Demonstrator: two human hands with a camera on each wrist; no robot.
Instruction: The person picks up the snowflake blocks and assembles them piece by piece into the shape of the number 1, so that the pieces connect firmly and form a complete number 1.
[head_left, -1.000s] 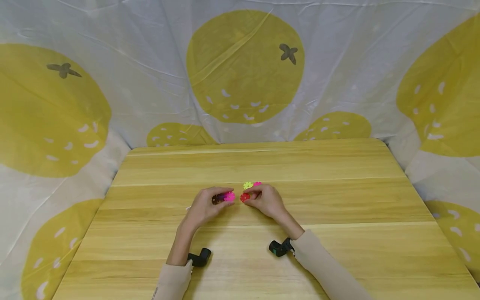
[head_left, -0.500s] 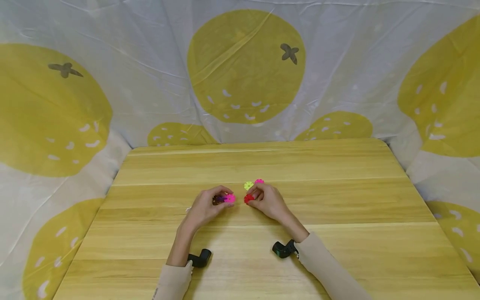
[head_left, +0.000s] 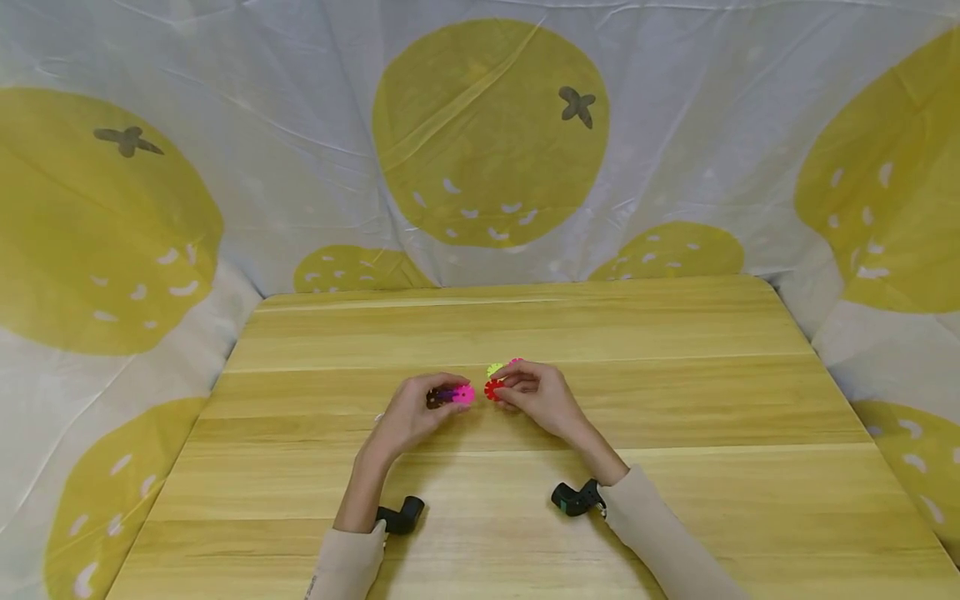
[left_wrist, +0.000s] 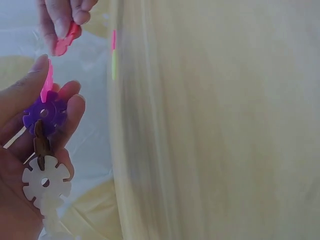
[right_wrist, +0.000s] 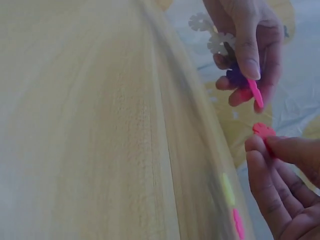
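Observation:
My left hand (head_left: pixel 408 414) holds a chain of notched snowflake discs, with thumb and fingers at its pink end disc (head_left: pixel 464 394). Behind the pink one, the left wrist view shows a purple disc (left_wrist: pixel 46 113), a brown disc (left_wrist: pixel 41 141) and whitish discs (left_wrist: pixel 33 181) hanging along the palm. A red disc (head_left: pixel 492 390) is pinched between thumb and fingertips of my right hand (head_left: pixel 547 402). It faces the pink disc across a small gap. Just beyond the right fingers, a yellow-green disc (head_left: pixel 494 368) and another pink disc (head_left: pixel 515 362) lie on the table, partly covered.
The wooden table (head_left: pixel 480 517) spans the lower view, with a fruit-patterned cloth (head_left: pixel 315 150) hanging behind and at the sides. Black wrist cameras (head_left: pixel 402 515) sit at both cuffs, low over the table.
The red disc first drew away to the right, then came back a little up and left, its grip shifted. My right forearm moved right. My left hand and chain edged slightly right.

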